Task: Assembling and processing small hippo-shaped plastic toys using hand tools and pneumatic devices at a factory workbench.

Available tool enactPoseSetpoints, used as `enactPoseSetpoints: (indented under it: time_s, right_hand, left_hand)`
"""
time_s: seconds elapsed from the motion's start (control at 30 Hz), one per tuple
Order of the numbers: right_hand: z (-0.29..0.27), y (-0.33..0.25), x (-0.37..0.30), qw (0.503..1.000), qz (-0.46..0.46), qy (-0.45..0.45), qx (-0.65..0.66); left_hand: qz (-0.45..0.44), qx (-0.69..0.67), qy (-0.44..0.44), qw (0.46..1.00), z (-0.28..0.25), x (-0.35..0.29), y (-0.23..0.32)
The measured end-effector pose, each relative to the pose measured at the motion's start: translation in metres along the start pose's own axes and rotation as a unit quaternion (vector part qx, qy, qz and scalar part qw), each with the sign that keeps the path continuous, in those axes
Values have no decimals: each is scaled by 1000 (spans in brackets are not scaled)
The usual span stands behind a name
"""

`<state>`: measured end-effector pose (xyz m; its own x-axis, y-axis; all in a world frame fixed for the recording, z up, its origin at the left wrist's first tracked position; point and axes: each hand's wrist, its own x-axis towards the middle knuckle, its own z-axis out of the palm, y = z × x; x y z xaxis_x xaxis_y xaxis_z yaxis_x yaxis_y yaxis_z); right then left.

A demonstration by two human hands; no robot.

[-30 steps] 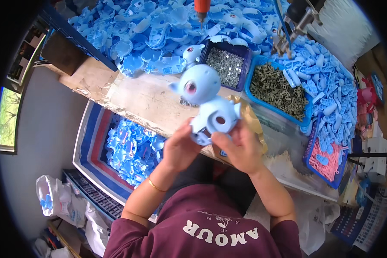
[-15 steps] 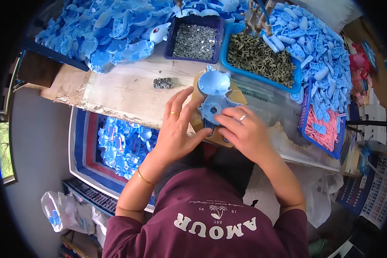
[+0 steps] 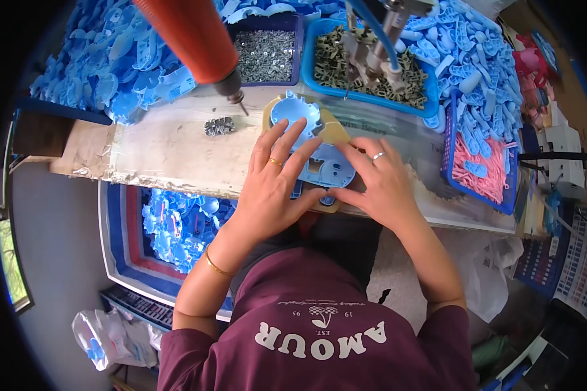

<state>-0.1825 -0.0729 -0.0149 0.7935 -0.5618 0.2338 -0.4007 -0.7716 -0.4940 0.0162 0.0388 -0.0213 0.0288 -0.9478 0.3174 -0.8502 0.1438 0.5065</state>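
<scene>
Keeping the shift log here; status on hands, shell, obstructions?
Left hand spread over blue shell; right hand at its right edge. Shell on yellow fixture. Red driver hanging left.

On our left we see a pale grey wall point(image 3: 52, 225) and a window point(image 3: 12, 260) (green shows through its bright pane). Before us runs a worn, pale-topped workbench point(image 3: 156, 148); at the near right we glimpse light-coloured floor point(image 3: 399, 277).
</scene>
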Motion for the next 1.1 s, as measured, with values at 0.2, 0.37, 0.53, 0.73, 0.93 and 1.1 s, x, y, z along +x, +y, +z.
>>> enactPoseSetpoints:
  time_s: [0.2,0.37,0.53,0.73,0.93,1.1]
  right_hand:
    - [-3,3,-2,1000,-11,24,-8]
    - [-4,2,-6,1000,2,1,1]
    - [-6,-2,-2,993,-21,-25,-113]
    - [-33,31,20,986,-10,-134,95]
    - [-33,114,97,998,43,52,-19]
    - [-17,132,123,995,32,-57,-71]
  left_hand:
    - [-1,3,-22,1000,4,1,0]
    - [15,5,-32,999,10,5,1]
    - [30,24,-48,998,14,8,1]
    - [38,53,-58,996,15,9,2]
    - [29,54,-66,996,15,10,4]
    - [22,55,-76,995,15,8,3]
